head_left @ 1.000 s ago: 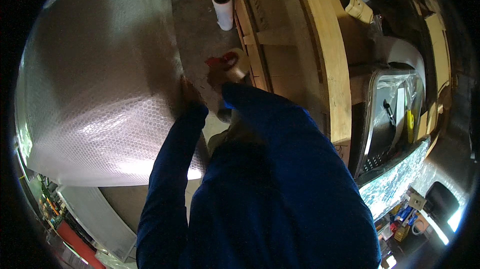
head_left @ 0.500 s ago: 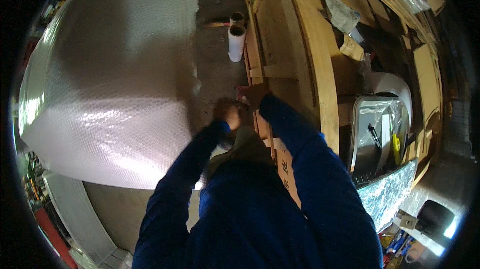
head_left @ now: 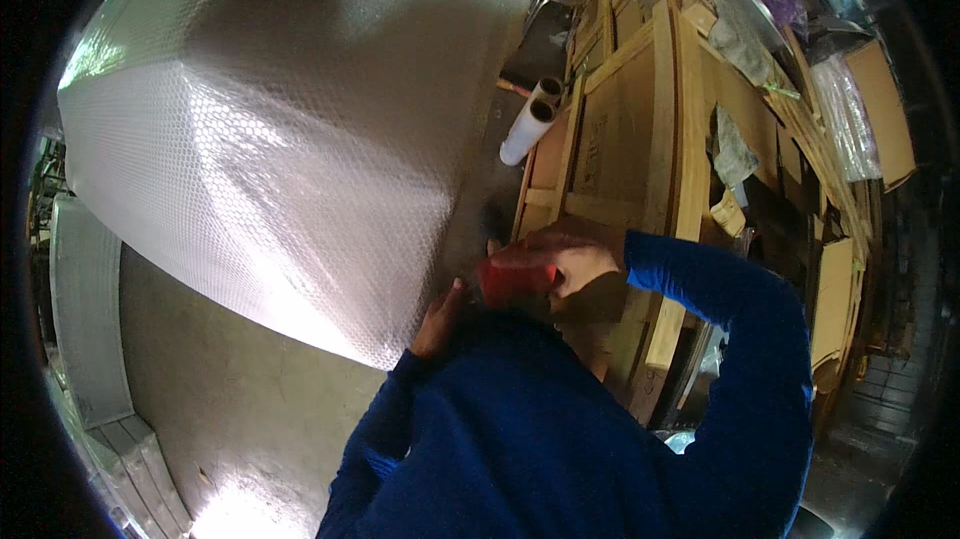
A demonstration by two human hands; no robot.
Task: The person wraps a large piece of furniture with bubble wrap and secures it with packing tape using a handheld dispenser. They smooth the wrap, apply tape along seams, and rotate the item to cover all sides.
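Note:
A large bundle covered in clear bubble wrap (head_left: 330,139) fills the left and middle. My left hand (head_left: 438,324) is beside its near right edge, one finger stretched upward and the other fingers partly hidden; it seems to lie against the wrap. To the right, my right hand (head_left: 575,257) is closed round a red, blocky, hand-sized object (head_left: 512,281) in front of my body. Motion blurs that object, and its exact kind does not show. The object is close to the wrap's right edge.
A long wooden crate (head_left: 620,149) with cardboard panels runs along the right. White film rolls (head_left: 527,131) stand on the floor beside it. Cloth (head_left: 733,149) and scraps lie on the crate. A long pale panel (head_left: 88,309) is at the left, next to bare floor (head_left: 240,359).
My view has swung, so the bundle and crate show shifted and tilted. My right elbow has moved outward, and the red object shows larger and nearer. My left hand has come to the wrap's edge.

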